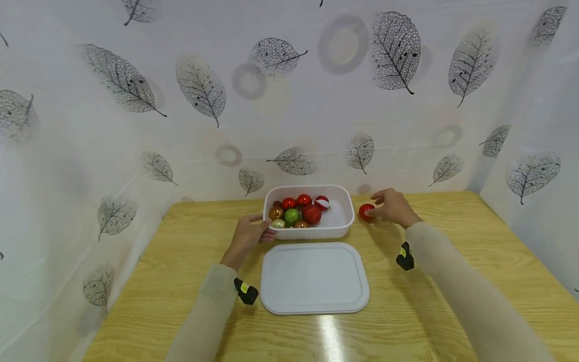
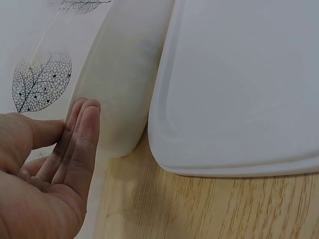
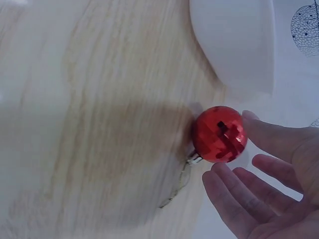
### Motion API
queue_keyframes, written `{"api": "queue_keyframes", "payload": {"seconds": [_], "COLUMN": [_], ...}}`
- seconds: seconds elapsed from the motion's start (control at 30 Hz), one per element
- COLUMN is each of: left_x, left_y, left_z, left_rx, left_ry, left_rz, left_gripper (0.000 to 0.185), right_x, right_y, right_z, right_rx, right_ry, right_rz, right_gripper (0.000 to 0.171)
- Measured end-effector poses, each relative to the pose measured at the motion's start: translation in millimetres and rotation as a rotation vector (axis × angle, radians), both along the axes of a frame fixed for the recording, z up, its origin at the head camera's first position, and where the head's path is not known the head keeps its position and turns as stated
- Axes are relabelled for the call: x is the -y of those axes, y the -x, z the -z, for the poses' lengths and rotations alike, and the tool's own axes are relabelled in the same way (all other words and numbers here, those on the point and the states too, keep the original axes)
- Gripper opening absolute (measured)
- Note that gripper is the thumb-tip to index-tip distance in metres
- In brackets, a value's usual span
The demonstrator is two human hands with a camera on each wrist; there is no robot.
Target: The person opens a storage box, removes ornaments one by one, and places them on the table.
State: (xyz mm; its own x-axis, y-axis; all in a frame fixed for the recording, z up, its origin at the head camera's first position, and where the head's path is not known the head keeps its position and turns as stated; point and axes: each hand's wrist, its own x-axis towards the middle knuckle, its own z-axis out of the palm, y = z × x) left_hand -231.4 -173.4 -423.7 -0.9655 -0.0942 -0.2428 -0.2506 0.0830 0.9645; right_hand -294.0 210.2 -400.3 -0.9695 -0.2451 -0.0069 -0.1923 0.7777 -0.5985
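Observation:
A white plastic box (image 1: pixel 340 232) holds several Christmas baubles in red, green, gold and orange, grouped mostly in its left half. My left hand (image 1: pixel 248 235) grips the box's near left corner, thumb at the rim and fingers along the outer wall. To the right of the box, a shiny red faceted bauble (image 3: pixel 219 133) with a silver cap and thin gold string rests on the table. My right hand (image 1: pixel 392 208) is at that bauble, its thumb against one side. The other fingers (image 3: pixel 229 191) are spread close beside it, not closed round it.
A white lid (image 1: pixel 315 278) lies flat on the wooden table (image 1: pixel 181 281), just in front of the box. Behind the table hangs a pale curtain (image 1: pixel 307 115) printed with leaves, which also runs along both sides.

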Motion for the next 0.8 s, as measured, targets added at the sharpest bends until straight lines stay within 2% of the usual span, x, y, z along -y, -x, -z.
{"api": "queue_keyframes", "payload": {"seconds": [0.33,0.63,0.8], "left_x": [0,1,1], "left_y": [0.8,1.5,2.1], "left_z": [-0.1,-0.4,0.3], "left_rx": [0.002,-0.003,0.006], "left_ry": [-0.003,0.0,-0.004], "left_rz": [0.004,0.011,0.009], "left_gripper": [0.04,0.04,0.041], "right_x": [2,22,37], "right_y": [4.1,7.4,7.3], "right_z": [-20.7,-35.1,-41.7], "right_rx": [0.006,-0.019,0.015], "right_ry": [0.028,0.022,0.045], "right_rz": [-0.017,-0.051,-0.046], "right_gripper": [0.054,0.05,0.054]}}
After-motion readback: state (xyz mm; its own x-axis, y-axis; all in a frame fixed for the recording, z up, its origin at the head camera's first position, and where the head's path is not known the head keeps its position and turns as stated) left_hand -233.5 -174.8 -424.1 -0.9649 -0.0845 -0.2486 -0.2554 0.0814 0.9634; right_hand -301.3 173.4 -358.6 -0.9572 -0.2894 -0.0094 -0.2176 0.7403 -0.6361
